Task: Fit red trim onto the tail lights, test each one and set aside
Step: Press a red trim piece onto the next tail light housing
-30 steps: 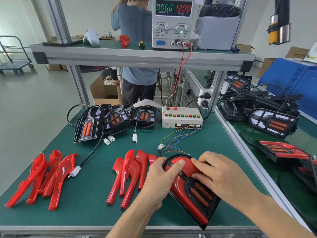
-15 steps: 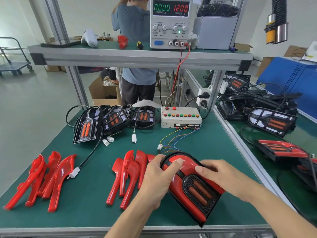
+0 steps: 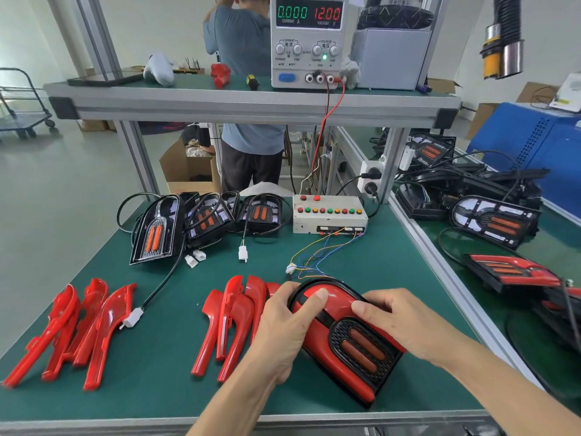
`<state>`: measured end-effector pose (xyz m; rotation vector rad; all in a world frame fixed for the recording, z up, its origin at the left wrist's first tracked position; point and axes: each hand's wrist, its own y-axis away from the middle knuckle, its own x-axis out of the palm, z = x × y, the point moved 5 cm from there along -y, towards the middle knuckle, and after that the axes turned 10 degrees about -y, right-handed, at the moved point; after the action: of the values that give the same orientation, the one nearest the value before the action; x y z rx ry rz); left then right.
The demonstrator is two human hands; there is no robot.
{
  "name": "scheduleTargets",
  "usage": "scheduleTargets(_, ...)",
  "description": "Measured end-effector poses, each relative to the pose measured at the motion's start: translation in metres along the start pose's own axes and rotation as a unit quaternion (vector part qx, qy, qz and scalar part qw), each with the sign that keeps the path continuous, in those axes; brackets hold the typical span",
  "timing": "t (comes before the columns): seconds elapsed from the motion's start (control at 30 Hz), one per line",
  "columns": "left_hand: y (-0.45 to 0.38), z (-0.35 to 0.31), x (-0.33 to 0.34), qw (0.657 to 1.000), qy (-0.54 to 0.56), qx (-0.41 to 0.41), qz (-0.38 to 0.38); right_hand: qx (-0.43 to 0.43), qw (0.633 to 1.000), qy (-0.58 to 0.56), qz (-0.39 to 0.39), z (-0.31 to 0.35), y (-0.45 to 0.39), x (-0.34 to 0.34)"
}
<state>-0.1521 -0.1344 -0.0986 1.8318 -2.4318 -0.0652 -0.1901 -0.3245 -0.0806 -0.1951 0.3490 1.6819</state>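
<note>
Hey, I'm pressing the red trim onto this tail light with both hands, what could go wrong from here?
1. The tail light sits near the bench's front edge; a hard push by the left hand or right hand might slide it off.
2. The loose coloured wires lie just behind it and could get snagged.
3. The spare red trims beside your left hand could get knocked.

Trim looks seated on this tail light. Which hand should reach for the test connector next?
Probably the left hand: the wired white connector lies just beyond its fingers, while the right hand grips the tail light farther away.
</note>
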Motion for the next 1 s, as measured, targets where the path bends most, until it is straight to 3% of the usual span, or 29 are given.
scheduleTargets(0.53,-0.004,0.007,-0.002,0.999,-0.054,-0.002,0.008,-0.025,0.999,0.004,-0.036,-0.011,0.0,0.001)
scheduleTargets(0.73,-0.006,0.008,0.002,0.999,-0.05,-0.007,0.015,0.019,0.998,-0.063,0.023,-0.009,0.002,-0.002)
scheduleTargets(0.87,-0.006,0.007,-0.002,0.999,-0.041,-0.01,0.003,0.043,0.979,-0.181,0.08,-0.017,0.011,-0.004)
scheduleTargets(1.0,-0.007,0.005,-0.007,0.999,-0.035,-0.009,0.002,0.061,0.972,-0.215,0.076,-0.024,0.025,-0.011)
